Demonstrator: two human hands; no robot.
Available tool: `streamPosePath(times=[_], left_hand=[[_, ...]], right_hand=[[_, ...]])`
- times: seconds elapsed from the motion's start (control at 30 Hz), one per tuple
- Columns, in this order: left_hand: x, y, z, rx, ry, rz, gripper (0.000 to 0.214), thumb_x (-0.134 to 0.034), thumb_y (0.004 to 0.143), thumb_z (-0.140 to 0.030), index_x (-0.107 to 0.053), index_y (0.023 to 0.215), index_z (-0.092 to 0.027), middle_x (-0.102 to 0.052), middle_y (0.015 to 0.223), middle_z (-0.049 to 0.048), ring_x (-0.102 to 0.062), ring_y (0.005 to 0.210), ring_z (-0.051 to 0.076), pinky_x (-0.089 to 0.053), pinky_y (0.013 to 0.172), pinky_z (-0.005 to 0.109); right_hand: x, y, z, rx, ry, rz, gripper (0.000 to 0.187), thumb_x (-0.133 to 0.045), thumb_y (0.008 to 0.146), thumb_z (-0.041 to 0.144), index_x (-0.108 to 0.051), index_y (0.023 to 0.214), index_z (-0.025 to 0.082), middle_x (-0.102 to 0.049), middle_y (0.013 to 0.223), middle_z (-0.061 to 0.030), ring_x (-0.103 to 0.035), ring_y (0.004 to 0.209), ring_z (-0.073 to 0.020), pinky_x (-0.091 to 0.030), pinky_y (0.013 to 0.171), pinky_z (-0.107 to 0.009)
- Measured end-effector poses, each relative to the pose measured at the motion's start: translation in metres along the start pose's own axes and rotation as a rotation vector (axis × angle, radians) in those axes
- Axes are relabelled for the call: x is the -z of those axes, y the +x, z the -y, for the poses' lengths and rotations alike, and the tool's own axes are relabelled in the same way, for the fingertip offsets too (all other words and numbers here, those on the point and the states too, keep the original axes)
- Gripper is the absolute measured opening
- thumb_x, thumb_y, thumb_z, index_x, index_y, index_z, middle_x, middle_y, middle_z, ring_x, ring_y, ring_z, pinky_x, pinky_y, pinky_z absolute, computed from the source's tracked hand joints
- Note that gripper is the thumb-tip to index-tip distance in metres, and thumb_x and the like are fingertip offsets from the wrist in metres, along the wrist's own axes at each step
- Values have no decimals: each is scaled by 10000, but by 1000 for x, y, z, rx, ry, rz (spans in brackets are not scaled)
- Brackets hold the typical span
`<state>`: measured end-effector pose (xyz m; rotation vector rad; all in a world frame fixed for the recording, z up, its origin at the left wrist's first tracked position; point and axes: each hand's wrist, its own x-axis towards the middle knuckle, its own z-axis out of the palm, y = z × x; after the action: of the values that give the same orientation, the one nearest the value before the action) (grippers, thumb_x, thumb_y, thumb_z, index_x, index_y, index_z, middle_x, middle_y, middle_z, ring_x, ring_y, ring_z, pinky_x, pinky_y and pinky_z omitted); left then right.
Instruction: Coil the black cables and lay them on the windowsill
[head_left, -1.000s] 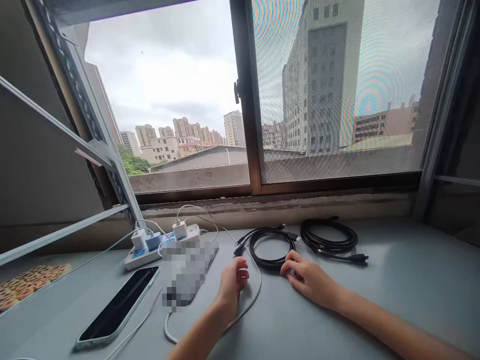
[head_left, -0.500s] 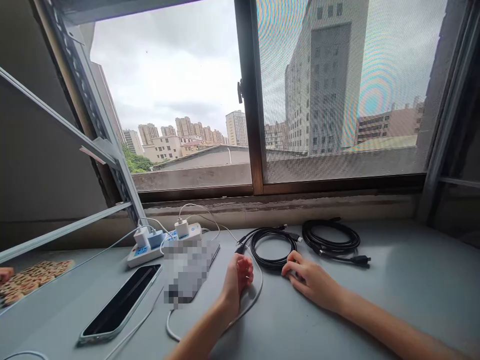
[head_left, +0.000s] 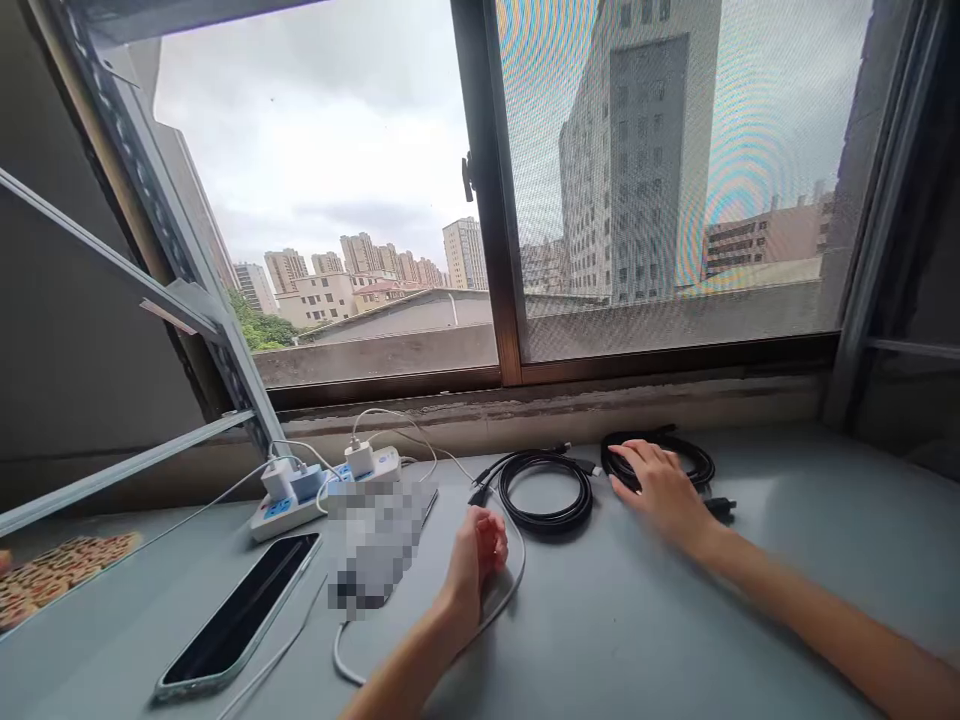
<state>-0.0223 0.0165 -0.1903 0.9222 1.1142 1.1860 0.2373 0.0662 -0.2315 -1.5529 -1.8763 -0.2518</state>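
Note:
My left hand (head_left: 478, 555) rests on its side on the desk with its fingers curled in, and I see nothing in them. Just above it lies a black connector (head_left: 480, 495) of the left coiled black cable (head_left: 546, 520). My right hand (head_left: 664, 495) is over the right coiled black cable (head_left: 701, 465), fingers stretched out and thumb apart. It covers much of that coil's front; whether the fingertips touch it I cannot tell. A black plug (head_left: 722, 508) of this cable pokes out beside the wrist.
A phone (head_left: 240, 620) lies at the left, with a blurred flat object (head_left: 386, 550) beside it. Behind them, a power strip (head_left: 326, 500) holds several chargers. A white cable (head_left: 517, 585) loops around my left hand. Metal shelf posts (head_left: 225, 330) and a window stand behind the grey desk (head_left: 600, 640).
My right hand has moved from the left coil's edge, right and away from me, to the right coil. My left hand stays put. The view has shifted slightly.

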Motion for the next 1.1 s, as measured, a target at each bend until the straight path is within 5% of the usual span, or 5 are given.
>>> streamPosePath(times=[0.2,0.47,1.1], left_hand=[[-1,1,0,13,-11,-3,213,-448,644,-361,-451,548,-172,-361,453,-33,-302,431,82,-258,458,196],[1,0,2,5,1,15,212,-453,651,-362,-456,563,-169,-373,466,-29,-303,439,80,-267,465,194],[1,-1,1,19,24,-13,202,-455,628,-365,-443,569,-172,-369,475,-32,-304,455,85,-258,486,212]], right_hand=[[-20,1,-43,-108,-24,106,348,-415,869,420,-681,901,197,-660,946,-84,-590,916,-249,-382,813,-394],[-27,-5,-35,-78,-18,150,304,-400,891,303,-597,1096,194,-638,1061,-71,-559,1018,-233,-356,871,-388],[-21,-5,-31,-66,-116,216,314,-368,883,221,-567,1117,159,-617,1066,-94,-550,1012,-238,-399,847,-371]])
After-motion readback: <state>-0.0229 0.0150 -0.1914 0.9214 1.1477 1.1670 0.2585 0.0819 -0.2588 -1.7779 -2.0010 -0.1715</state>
